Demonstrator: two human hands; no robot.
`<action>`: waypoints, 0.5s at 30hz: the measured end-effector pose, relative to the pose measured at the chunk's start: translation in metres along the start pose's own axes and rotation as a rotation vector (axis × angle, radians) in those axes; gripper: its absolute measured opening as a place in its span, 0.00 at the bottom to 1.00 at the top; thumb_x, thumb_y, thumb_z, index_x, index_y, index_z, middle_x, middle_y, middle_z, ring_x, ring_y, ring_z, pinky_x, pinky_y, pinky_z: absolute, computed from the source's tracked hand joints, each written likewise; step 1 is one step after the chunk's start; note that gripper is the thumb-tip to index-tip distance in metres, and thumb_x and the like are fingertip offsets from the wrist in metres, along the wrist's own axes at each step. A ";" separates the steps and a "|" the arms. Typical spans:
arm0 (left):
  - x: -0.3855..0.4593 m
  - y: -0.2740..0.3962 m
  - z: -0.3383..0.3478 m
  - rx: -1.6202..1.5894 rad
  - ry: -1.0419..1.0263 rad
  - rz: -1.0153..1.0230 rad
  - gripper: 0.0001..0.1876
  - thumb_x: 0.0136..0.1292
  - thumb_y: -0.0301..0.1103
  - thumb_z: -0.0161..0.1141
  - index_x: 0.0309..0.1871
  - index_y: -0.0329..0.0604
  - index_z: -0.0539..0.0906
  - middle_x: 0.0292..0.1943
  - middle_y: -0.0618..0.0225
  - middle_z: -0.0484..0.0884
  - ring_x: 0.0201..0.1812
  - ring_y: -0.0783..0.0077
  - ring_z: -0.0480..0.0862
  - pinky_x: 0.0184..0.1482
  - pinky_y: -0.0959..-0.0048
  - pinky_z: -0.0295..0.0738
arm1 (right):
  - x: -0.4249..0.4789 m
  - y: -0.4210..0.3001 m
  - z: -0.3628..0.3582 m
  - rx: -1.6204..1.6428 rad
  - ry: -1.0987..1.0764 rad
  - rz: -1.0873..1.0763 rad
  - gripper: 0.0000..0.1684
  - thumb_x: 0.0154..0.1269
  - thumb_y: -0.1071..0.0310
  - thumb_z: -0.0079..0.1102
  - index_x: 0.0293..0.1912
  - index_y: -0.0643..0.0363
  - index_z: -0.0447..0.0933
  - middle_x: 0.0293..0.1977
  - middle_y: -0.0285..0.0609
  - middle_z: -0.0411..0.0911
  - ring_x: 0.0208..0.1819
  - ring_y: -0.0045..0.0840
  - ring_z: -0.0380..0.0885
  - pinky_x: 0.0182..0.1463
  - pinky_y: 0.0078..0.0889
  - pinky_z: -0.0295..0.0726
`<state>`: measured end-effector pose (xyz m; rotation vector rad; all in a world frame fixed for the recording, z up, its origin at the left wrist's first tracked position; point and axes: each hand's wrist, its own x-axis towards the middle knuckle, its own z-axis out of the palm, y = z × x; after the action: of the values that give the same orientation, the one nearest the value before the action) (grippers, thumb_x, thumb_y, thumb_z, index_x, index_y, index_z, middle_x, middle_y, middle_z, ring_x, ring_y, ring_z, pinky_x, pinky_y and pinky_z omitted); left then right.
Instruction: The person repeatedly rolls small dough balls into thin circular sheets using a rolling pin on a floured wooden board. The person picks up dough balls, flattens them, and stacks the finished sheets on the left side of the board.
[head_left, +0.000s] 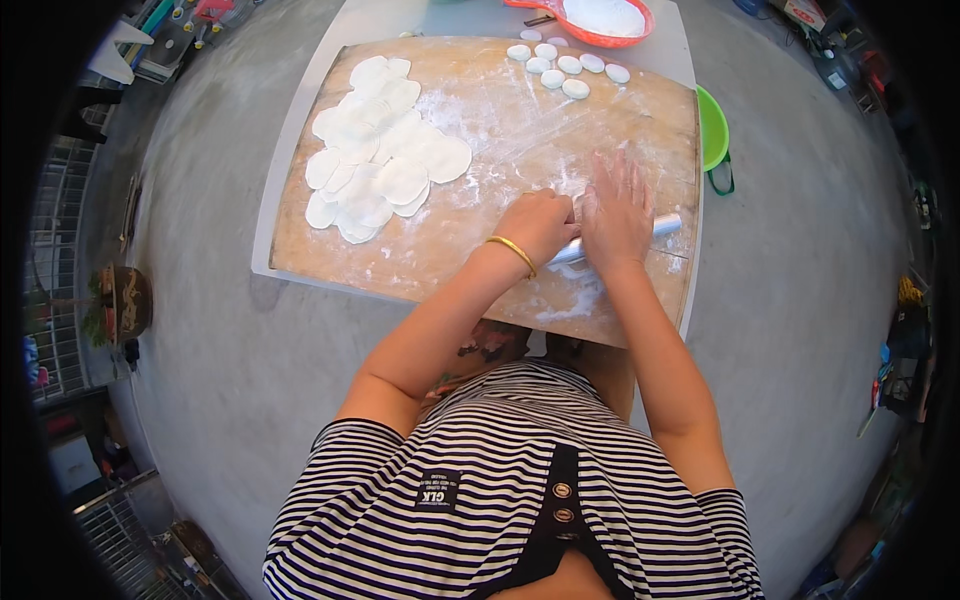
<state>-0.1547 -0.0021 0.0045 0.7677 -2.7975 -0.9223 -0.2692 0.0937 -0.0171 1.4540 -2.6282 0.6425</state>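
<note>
My right hand (618, 214) lies flat across a metallic rolling pin (667, 223), its fingers stretched forward. The pin slants over the floured wooden board (465, 255), and its middle is hidden beneath my palm. Close beside it, my left hand (534, 225) has its fingers curled in at the pin's left part; whatever they may pinch is hidden. Thin round dough wrappers (360, 142) overlap in a broad pile at the board's left. Several small flattened dough pieces (570, 65) sit near the board's far right edge.
Beyond the board, a red scoop-like container (645, 22) of white flour stands on the pale tabletop (682, 45). A green basin (712, 127) shows past the right edge. Grey floor surrounds the table, with a plant pot (131, 304) at far left.
</note>
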 end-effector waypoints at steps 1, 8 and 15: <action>-0.006 -0.003 0.000 -0.007 0.009 0.032 0.11 0.63 0.37 0.63 0.36 0.37 0.85 0.37 0.51 0.85 0.42 0.51 0.84 0.47 0.58 0.78 | -0.016 0.005 -0.005 -0.004 -0.030 -0.010 0.39 0.65 0.63 0.54 0.75 0.45 0.60 0.76 0.52 0.56 0.78 0.46 0.51 0.78 0.55 0.46; -0.030 0.002 -0.010 -0.173 -0.125 -0.166 0.13 0.63 0.40 0.64 0.35 0.37 0.84 0.35 0.52 0.85 0.40 0.50 0.84 0.46 0.59 0.78 | -0.041 0.011 -0.015 -0.047 -0.075 -0.025 0.39 0.64 0.64 0.54 0.75 0.45 0.60 0.75 0.51 0.57 0.77 0.46 0.52 0.78 0.54 0.47; -0.015 -0.012 -0.010 0.011 -0.053 0.033 0.13 0.64 0.40 0.64 0.37 0.37 0.84 0.35 0.52 0.85 0.39 0.50 0.84 0.45 0.59 0.77 | -0.019 -0.003 -0.003 -0.012 -0.027 -0.066 0.39 0.63 0.68 0.53 0.74 0.49 0.61 0.75 0.52 0.57 0.77 0.46 0.53 0.78 0.53 0.48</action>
<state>-0.1341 -0.0084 0.0068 0.7061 -2.8545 -0.9357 -0.2564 0.1088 -0.0181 1.5494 -2.5862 0.6035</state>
